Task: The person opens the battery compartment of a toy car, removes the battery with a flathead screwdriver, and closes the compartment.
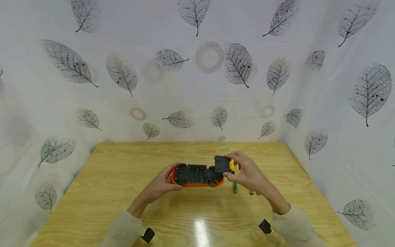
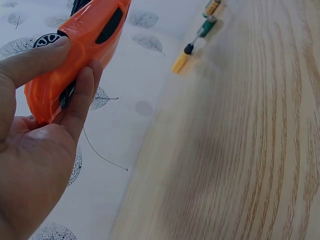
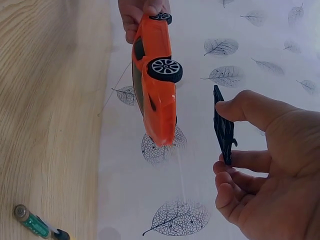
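Observation:
My left hand (image 1: 158, 183) grips one end of an orange toy car (image 1: 192, 175), thumb on one side and fingers on the other. The car is held up over the table, its black underside facing the head camera, with an uncovered battery compartment in the middle. Between thumb and fingers, my right hand (image 1: 248, 172) pinches a flat black battery cover (image 1: 222, 164) by its edge. In the head view the cover overlaps the car's right end; in the right wrist view a gap shows between the cover (image 3: 223, 125) and the car (image 3: 157, 95).
On the wooden table (image 1: 123, 161), behind my right hand, lies a yellow-handled screwdriver (image 2: 181, 61) beside a green battery (image 1: 235, 187). More batteries (image 1: 251, 192) lie further right. A white leaf-print cloth (image 1: 191, 89) encloses the table at the back and sides.

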Motion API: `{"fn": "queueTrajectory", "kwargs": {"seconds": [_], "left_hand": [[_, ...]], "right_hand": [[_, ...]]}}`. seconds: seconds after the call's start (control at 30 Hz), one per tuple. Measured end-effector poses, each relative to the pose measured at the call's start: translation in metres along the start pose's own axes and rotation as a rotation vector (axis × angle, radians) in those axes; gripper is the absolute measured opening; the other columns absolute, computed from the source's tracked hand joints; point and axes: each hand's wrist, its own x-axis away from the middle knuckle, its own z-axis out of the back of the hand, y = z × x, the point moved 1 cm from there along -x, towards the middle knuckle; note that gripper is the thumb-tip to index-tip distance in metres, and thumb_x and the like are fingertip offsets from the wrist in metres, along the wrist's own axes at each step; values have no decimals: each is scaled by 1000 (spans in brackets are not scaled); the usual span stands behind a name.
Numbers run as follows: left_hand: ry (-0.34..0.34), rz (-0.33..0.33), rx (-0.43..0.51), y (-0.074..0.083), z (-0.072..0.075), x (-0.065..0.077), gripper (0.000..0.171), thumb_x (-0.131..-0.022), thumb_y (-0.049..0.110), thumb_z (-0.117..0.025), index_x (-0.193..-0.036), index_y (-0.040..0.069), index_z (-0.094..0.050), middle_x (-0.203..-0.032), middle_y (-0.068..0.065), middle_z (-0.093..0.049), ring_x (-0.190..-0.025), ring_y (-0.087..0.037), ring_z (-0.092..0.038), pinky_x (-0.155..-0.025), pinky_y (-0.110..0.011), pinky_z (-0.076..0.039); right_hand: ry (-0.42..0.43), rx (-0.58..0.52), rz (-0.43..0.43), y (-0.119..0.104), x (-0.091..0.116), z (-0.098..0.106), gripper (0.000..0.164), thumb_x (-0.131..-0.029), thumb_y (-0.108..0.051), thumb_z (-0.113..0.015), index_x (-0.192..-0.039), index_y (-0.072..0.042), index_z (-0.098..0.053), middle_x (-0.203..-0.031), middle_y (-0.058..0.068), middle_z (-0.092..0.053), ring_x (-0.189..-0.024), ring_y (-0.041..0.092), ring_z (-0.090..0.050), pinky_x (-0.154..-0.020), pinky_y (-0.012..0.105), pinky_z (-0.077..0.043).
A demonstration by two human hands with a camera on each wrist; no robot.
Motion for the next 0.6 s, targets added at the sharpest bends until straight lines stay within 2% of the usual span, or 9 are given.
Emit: {"fn": "queueTrajectory", "kwargs": {"seconds": [0.1, 0.33, 0.6], "left_hand": [[-10, -3, 12, -1, 0, -1, 87, -89, -7, -74, -159, -2, -23, -159, -31, -29, -130, -29, -56, -98, -35, -56], [-15, -3, 25, -2, -1, -1, 87, -89, -8, -74, -159, -2, -23, -158, -31, -29, -130, -28, -57, -98, -35, -56], [-8, 5, 17, -2, -1, -1, 88, -89, -7, -74, -160, -2, -22, -159, -31, -28, -132, -30, -55, -98, -35, -56]], "right_hand": [[-26, -21, -2, -5, -3, -4, 60, -86, -17, -83, -140, -1, -61, -120, 4, -58, -89, 18, -47, -66, 30, -44], [-71, -33, 22, -17, -8, -11, 62, -88, -16, -82, -142, 2, -57, -120, 5, -56, -90, 17, -45, -66, 31, -41], [-146, 8, 64, -27, -14, -20, 61, -90, -19, -80, -142, 2, -58, -125, 9, -57, -98, 22, -53, -77, 36, -49]]}}
